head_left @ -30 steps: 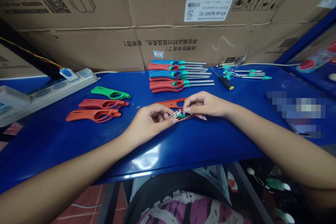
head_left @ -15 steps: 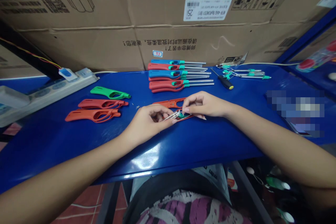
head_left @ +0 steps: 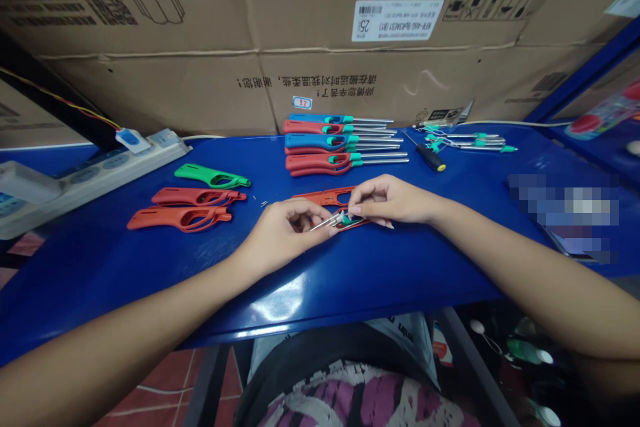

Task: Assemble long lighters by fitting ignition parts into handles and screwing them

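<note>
The orange-red plastic casing lies in two pieces on the glossy blue metal table, one half bare behind the fingers and the other mostly covered by them, so the change that shows is an opened shell with its inner parts exposed. At the nearer half, the left hand has its grip closed, thumb against fingers, on a slim, clear-and-silver cylindrical part that slants up towards a small teal plastic piece. The right hand bends its thumb and fingertips together at the far side of that teal piece; the view is too small to tell whether its grip pinches anything. With both hands meeting over the same nearer half, the work looks centred on how these small parts sit there, a judgement from their position alone. Behind, a row of red and blue lighters with silver metal barrels lies side by side, near a black screwdriver with a yellow end and a loose bunch of teal-and-silver barrel assemblies. To the left are a green plastic casing, two orange-red ones without barrels and a few tiny metal pins.
</note>
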### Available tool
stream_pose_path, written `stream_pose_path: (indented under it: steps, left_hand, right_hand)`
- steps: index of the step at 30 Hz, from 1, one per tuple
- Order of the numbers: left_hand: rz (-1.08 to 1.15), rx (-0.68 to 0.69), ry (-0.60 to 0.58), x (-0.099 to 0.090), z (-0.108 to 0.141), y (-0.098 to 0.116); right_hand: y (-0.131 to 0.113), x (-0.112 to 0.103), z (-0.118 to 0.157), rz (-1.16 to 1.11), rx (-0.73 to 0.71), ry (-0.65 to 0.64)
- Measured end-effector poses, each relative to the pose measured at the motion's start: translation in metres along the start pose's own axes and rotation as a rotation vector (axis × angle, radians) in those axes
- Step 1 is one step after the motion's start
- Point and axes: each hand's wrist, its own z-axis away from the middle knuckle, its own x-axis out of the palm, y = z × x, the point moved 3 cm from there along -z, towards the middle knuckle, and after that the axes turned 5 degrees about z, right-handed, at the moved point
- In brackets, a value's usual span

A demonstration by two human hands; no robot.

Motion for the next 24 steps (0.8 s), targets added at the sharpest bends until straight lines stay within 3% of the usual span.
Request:
stream_pose_path:
  steps: [24]
  left_hand:
    - [-0.001,0.010,0.008,-0.0002,0.0000,-0.0005]
  right_hand:
    - [0.0000,0.0012,0.0001,0.010,0.024,-0.007]
